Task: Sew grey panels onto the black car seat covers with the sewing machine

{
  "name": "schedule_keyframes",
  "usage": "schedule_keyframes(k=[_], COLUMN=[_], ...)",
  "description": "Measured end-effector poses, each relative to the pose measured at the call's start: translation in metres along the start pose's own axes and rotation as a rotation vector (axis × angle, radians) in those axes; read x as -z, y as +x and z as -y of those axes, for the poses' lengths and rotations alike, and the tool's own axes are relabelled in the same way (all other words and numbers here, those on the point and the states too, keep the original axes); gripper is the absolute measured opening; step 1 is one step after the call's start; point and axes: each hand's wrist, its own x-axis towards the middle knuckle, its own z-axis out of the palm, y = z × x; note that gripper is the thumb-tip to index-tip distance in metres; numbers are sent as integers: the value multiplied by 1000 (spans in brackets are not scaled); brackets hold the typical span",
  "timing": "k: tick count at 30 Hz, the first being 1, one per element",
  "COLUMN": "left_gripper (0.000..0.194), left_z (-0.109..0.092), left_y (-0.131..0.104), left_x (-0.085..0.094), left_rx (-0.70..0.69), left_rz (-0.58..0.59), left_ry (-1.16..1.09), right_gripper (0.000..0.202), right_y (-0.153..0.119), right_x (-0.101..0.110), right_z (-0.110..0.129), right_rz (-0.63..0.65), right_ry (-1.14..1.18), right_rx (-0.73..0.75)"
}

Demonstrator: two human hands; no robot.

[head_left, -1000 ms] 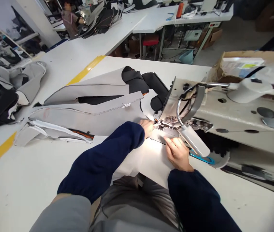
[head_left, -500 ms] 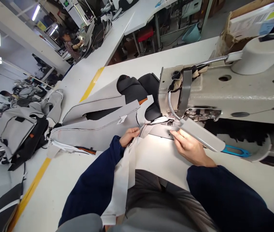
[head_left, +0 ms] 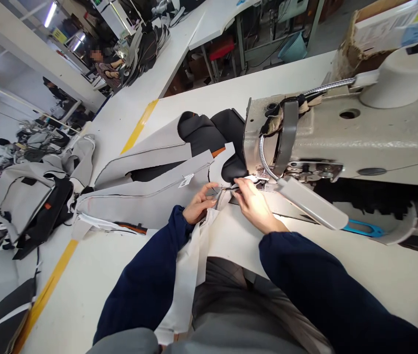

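Note:
A large grey and black sewn cover (head_left: 146,191) lies on the white table left of the sewing machine (head_left: 304,132). My left hand (head_left: 198,204) pinches the cover's edge, where a pale strip (head_left: 190,265) hangs down over my lap. Close beside it, my right hand (head_left: 255,204) has its fingers closed on the same edge, just left of the needle area. Small thread ends show between the two hands. The right fingers partly hide the seam and the presser foot. A white label (head_left: 185,181) sits on the cover's grey face.
The machine's lamp (head_left: 314,204) juts over the table right of my right hand. A blue plastic tool (head_left: 365,228) lies under the machine arm. Further left is a heap of grey and black covers (head_left: 28,191). A cardboard box (head_left: 359,44) stands behind the machine; a person (head_left: 105,69) sits far off.
My right hand has moved left, from the plate beside the needle to the cover's edge near my left hand. The left hand has shifted only slightly, and the cover lies nearly the same.

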Motion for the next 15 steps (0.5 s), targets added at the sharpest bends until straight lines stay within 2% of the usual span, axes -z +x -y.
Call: schedule_keyframes(k=[2, 4, 11, 13, 15], left_gripper=[64, 58, 55, 52, 46], left_z=[-2, -3, 3, 4, 3], left_y=[4, 8, 10, 10, 14], left_x=[0, 1, 3, 1, -5], left_rx=[13, 44, 51, 20, -48], left_rz=[27, 32, 29, 43, 55], left_ry=[0, -4, -11, 60, 245], right_gripper=[22, 16, 24, 25, 25], right_y=[14, 21, 22, 23, 26], right_x=[-9, -13, -10, -10, -10], right_z=[-4, -11, -15, -15, -18], right_rz=[-5, -5, -17, -27, -47], right_ry=[76, 144, 286, 288, 273], right_rx=[-44, -57, -78, -75, -69])
